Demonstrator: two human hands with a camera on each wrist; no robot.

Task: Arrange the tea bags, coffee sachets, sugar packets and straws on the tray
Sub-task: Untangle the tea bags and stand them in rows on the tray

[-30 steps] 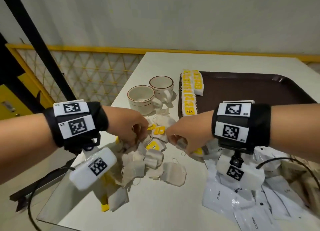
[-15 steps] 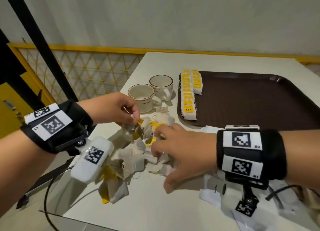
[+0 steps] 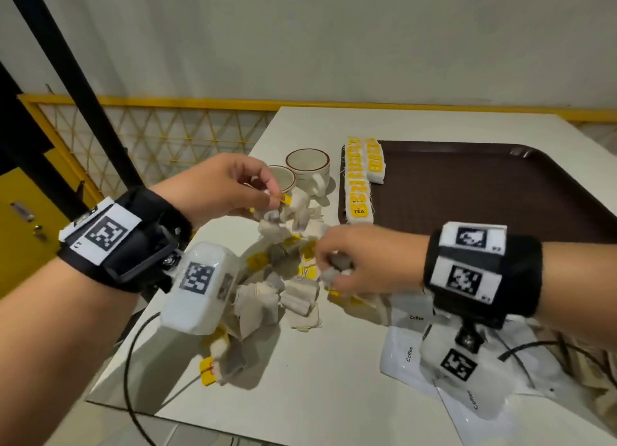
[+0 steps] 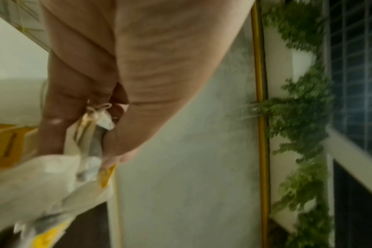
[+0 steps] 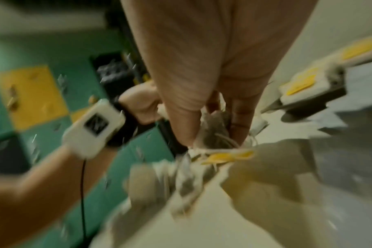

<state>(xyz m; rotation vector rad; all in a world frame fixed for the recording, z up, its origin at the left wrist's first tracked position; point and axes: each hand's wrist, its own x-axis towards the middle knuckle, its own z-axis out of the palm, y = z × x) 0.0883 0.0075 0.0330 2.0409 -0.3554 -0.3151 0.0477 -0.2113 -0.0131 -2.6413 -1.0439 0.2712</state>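
Above the heap of tea bags [image 3: 283, 288] at the table's [image 3: 300, 395] centre, the left hand [image 3: 220, 188] pinches a yellow tag [image 3: 286, 199], the right hand [image 3: 360, 262] grips a tea bag. At two o'clock, the tray [image 3: 484, 192] holds a row of tea bags [image 3: 359, 182].

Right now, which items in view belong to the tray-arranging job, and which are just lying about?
Job: loose tea bags; tea bags in rows on the tray; coffee sachets; left hand and right hand, each pinching tea bags.
Lying about: two cups; black cable.
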